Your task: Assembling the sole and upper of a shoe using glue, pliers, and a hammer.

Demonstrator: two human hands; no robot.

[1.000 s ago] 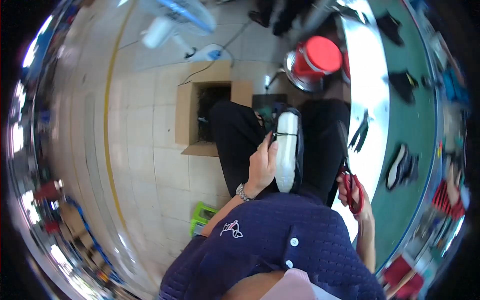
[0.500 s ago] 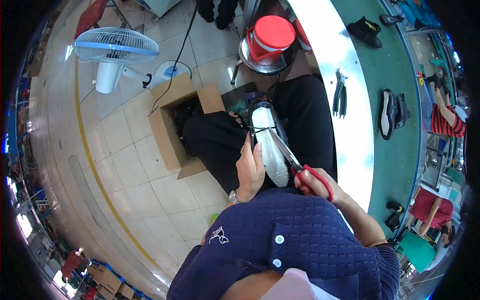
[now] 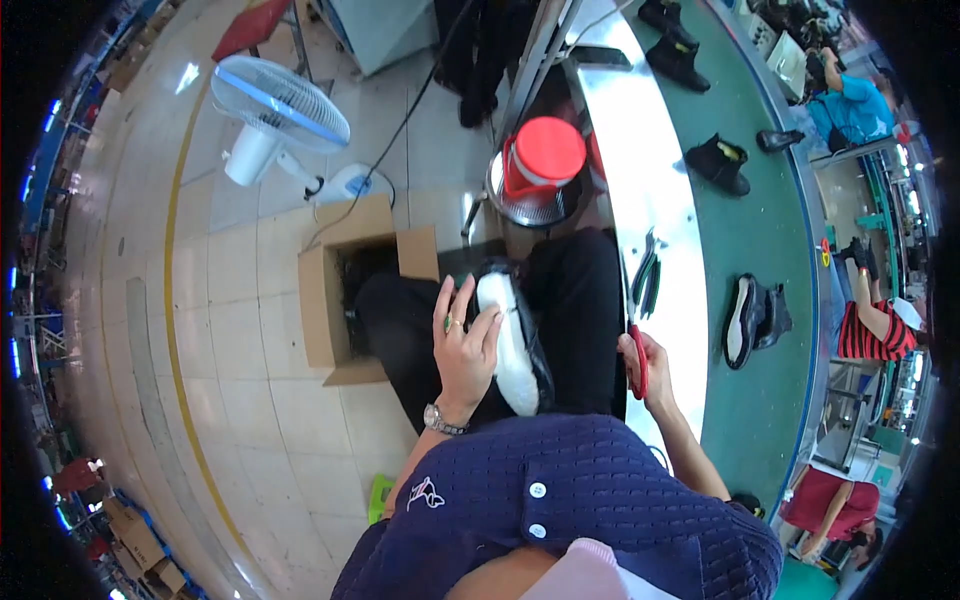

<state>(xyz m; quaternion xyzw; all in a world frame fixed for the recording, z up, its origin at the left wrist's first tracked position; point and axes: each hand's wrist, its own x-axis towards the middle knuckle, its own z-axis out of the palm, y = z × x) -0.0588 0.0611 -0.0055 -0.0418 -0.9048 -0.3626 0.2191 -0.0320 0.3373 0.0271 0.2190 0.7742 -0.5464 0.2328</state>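
Note:
A black shoe with a white sole [image 3: 512, 345] lies sole-up on my lap. My left hand [image 3: 462, 345] grips its side, fingers spread over the sole edge; a watch sits on that wrist. My right hand [image 3: 648, 365] is off to the right of the shoe, by the metal edge of the bench, closed on red-handled scissors [image 3: 636, 360] that point upward. The scissors are clear of the shoe.
An open cardboard box [image 3: 335, 290] stands on the tiled floor left of my knees, a white fan [image 3: 275, 115] beyond it. A red-lidded bucket [image 3: 540, 165] sits ahead. Pliers [image 3: 648, 280] lie on the bench; black shoes [image 3: 752, 320] ride the green belt. Other people sit at right.
My right hand has drawn the scissors away from the shoe to the right. My left hand has shifted up over the sole. The view has tilted further forward.

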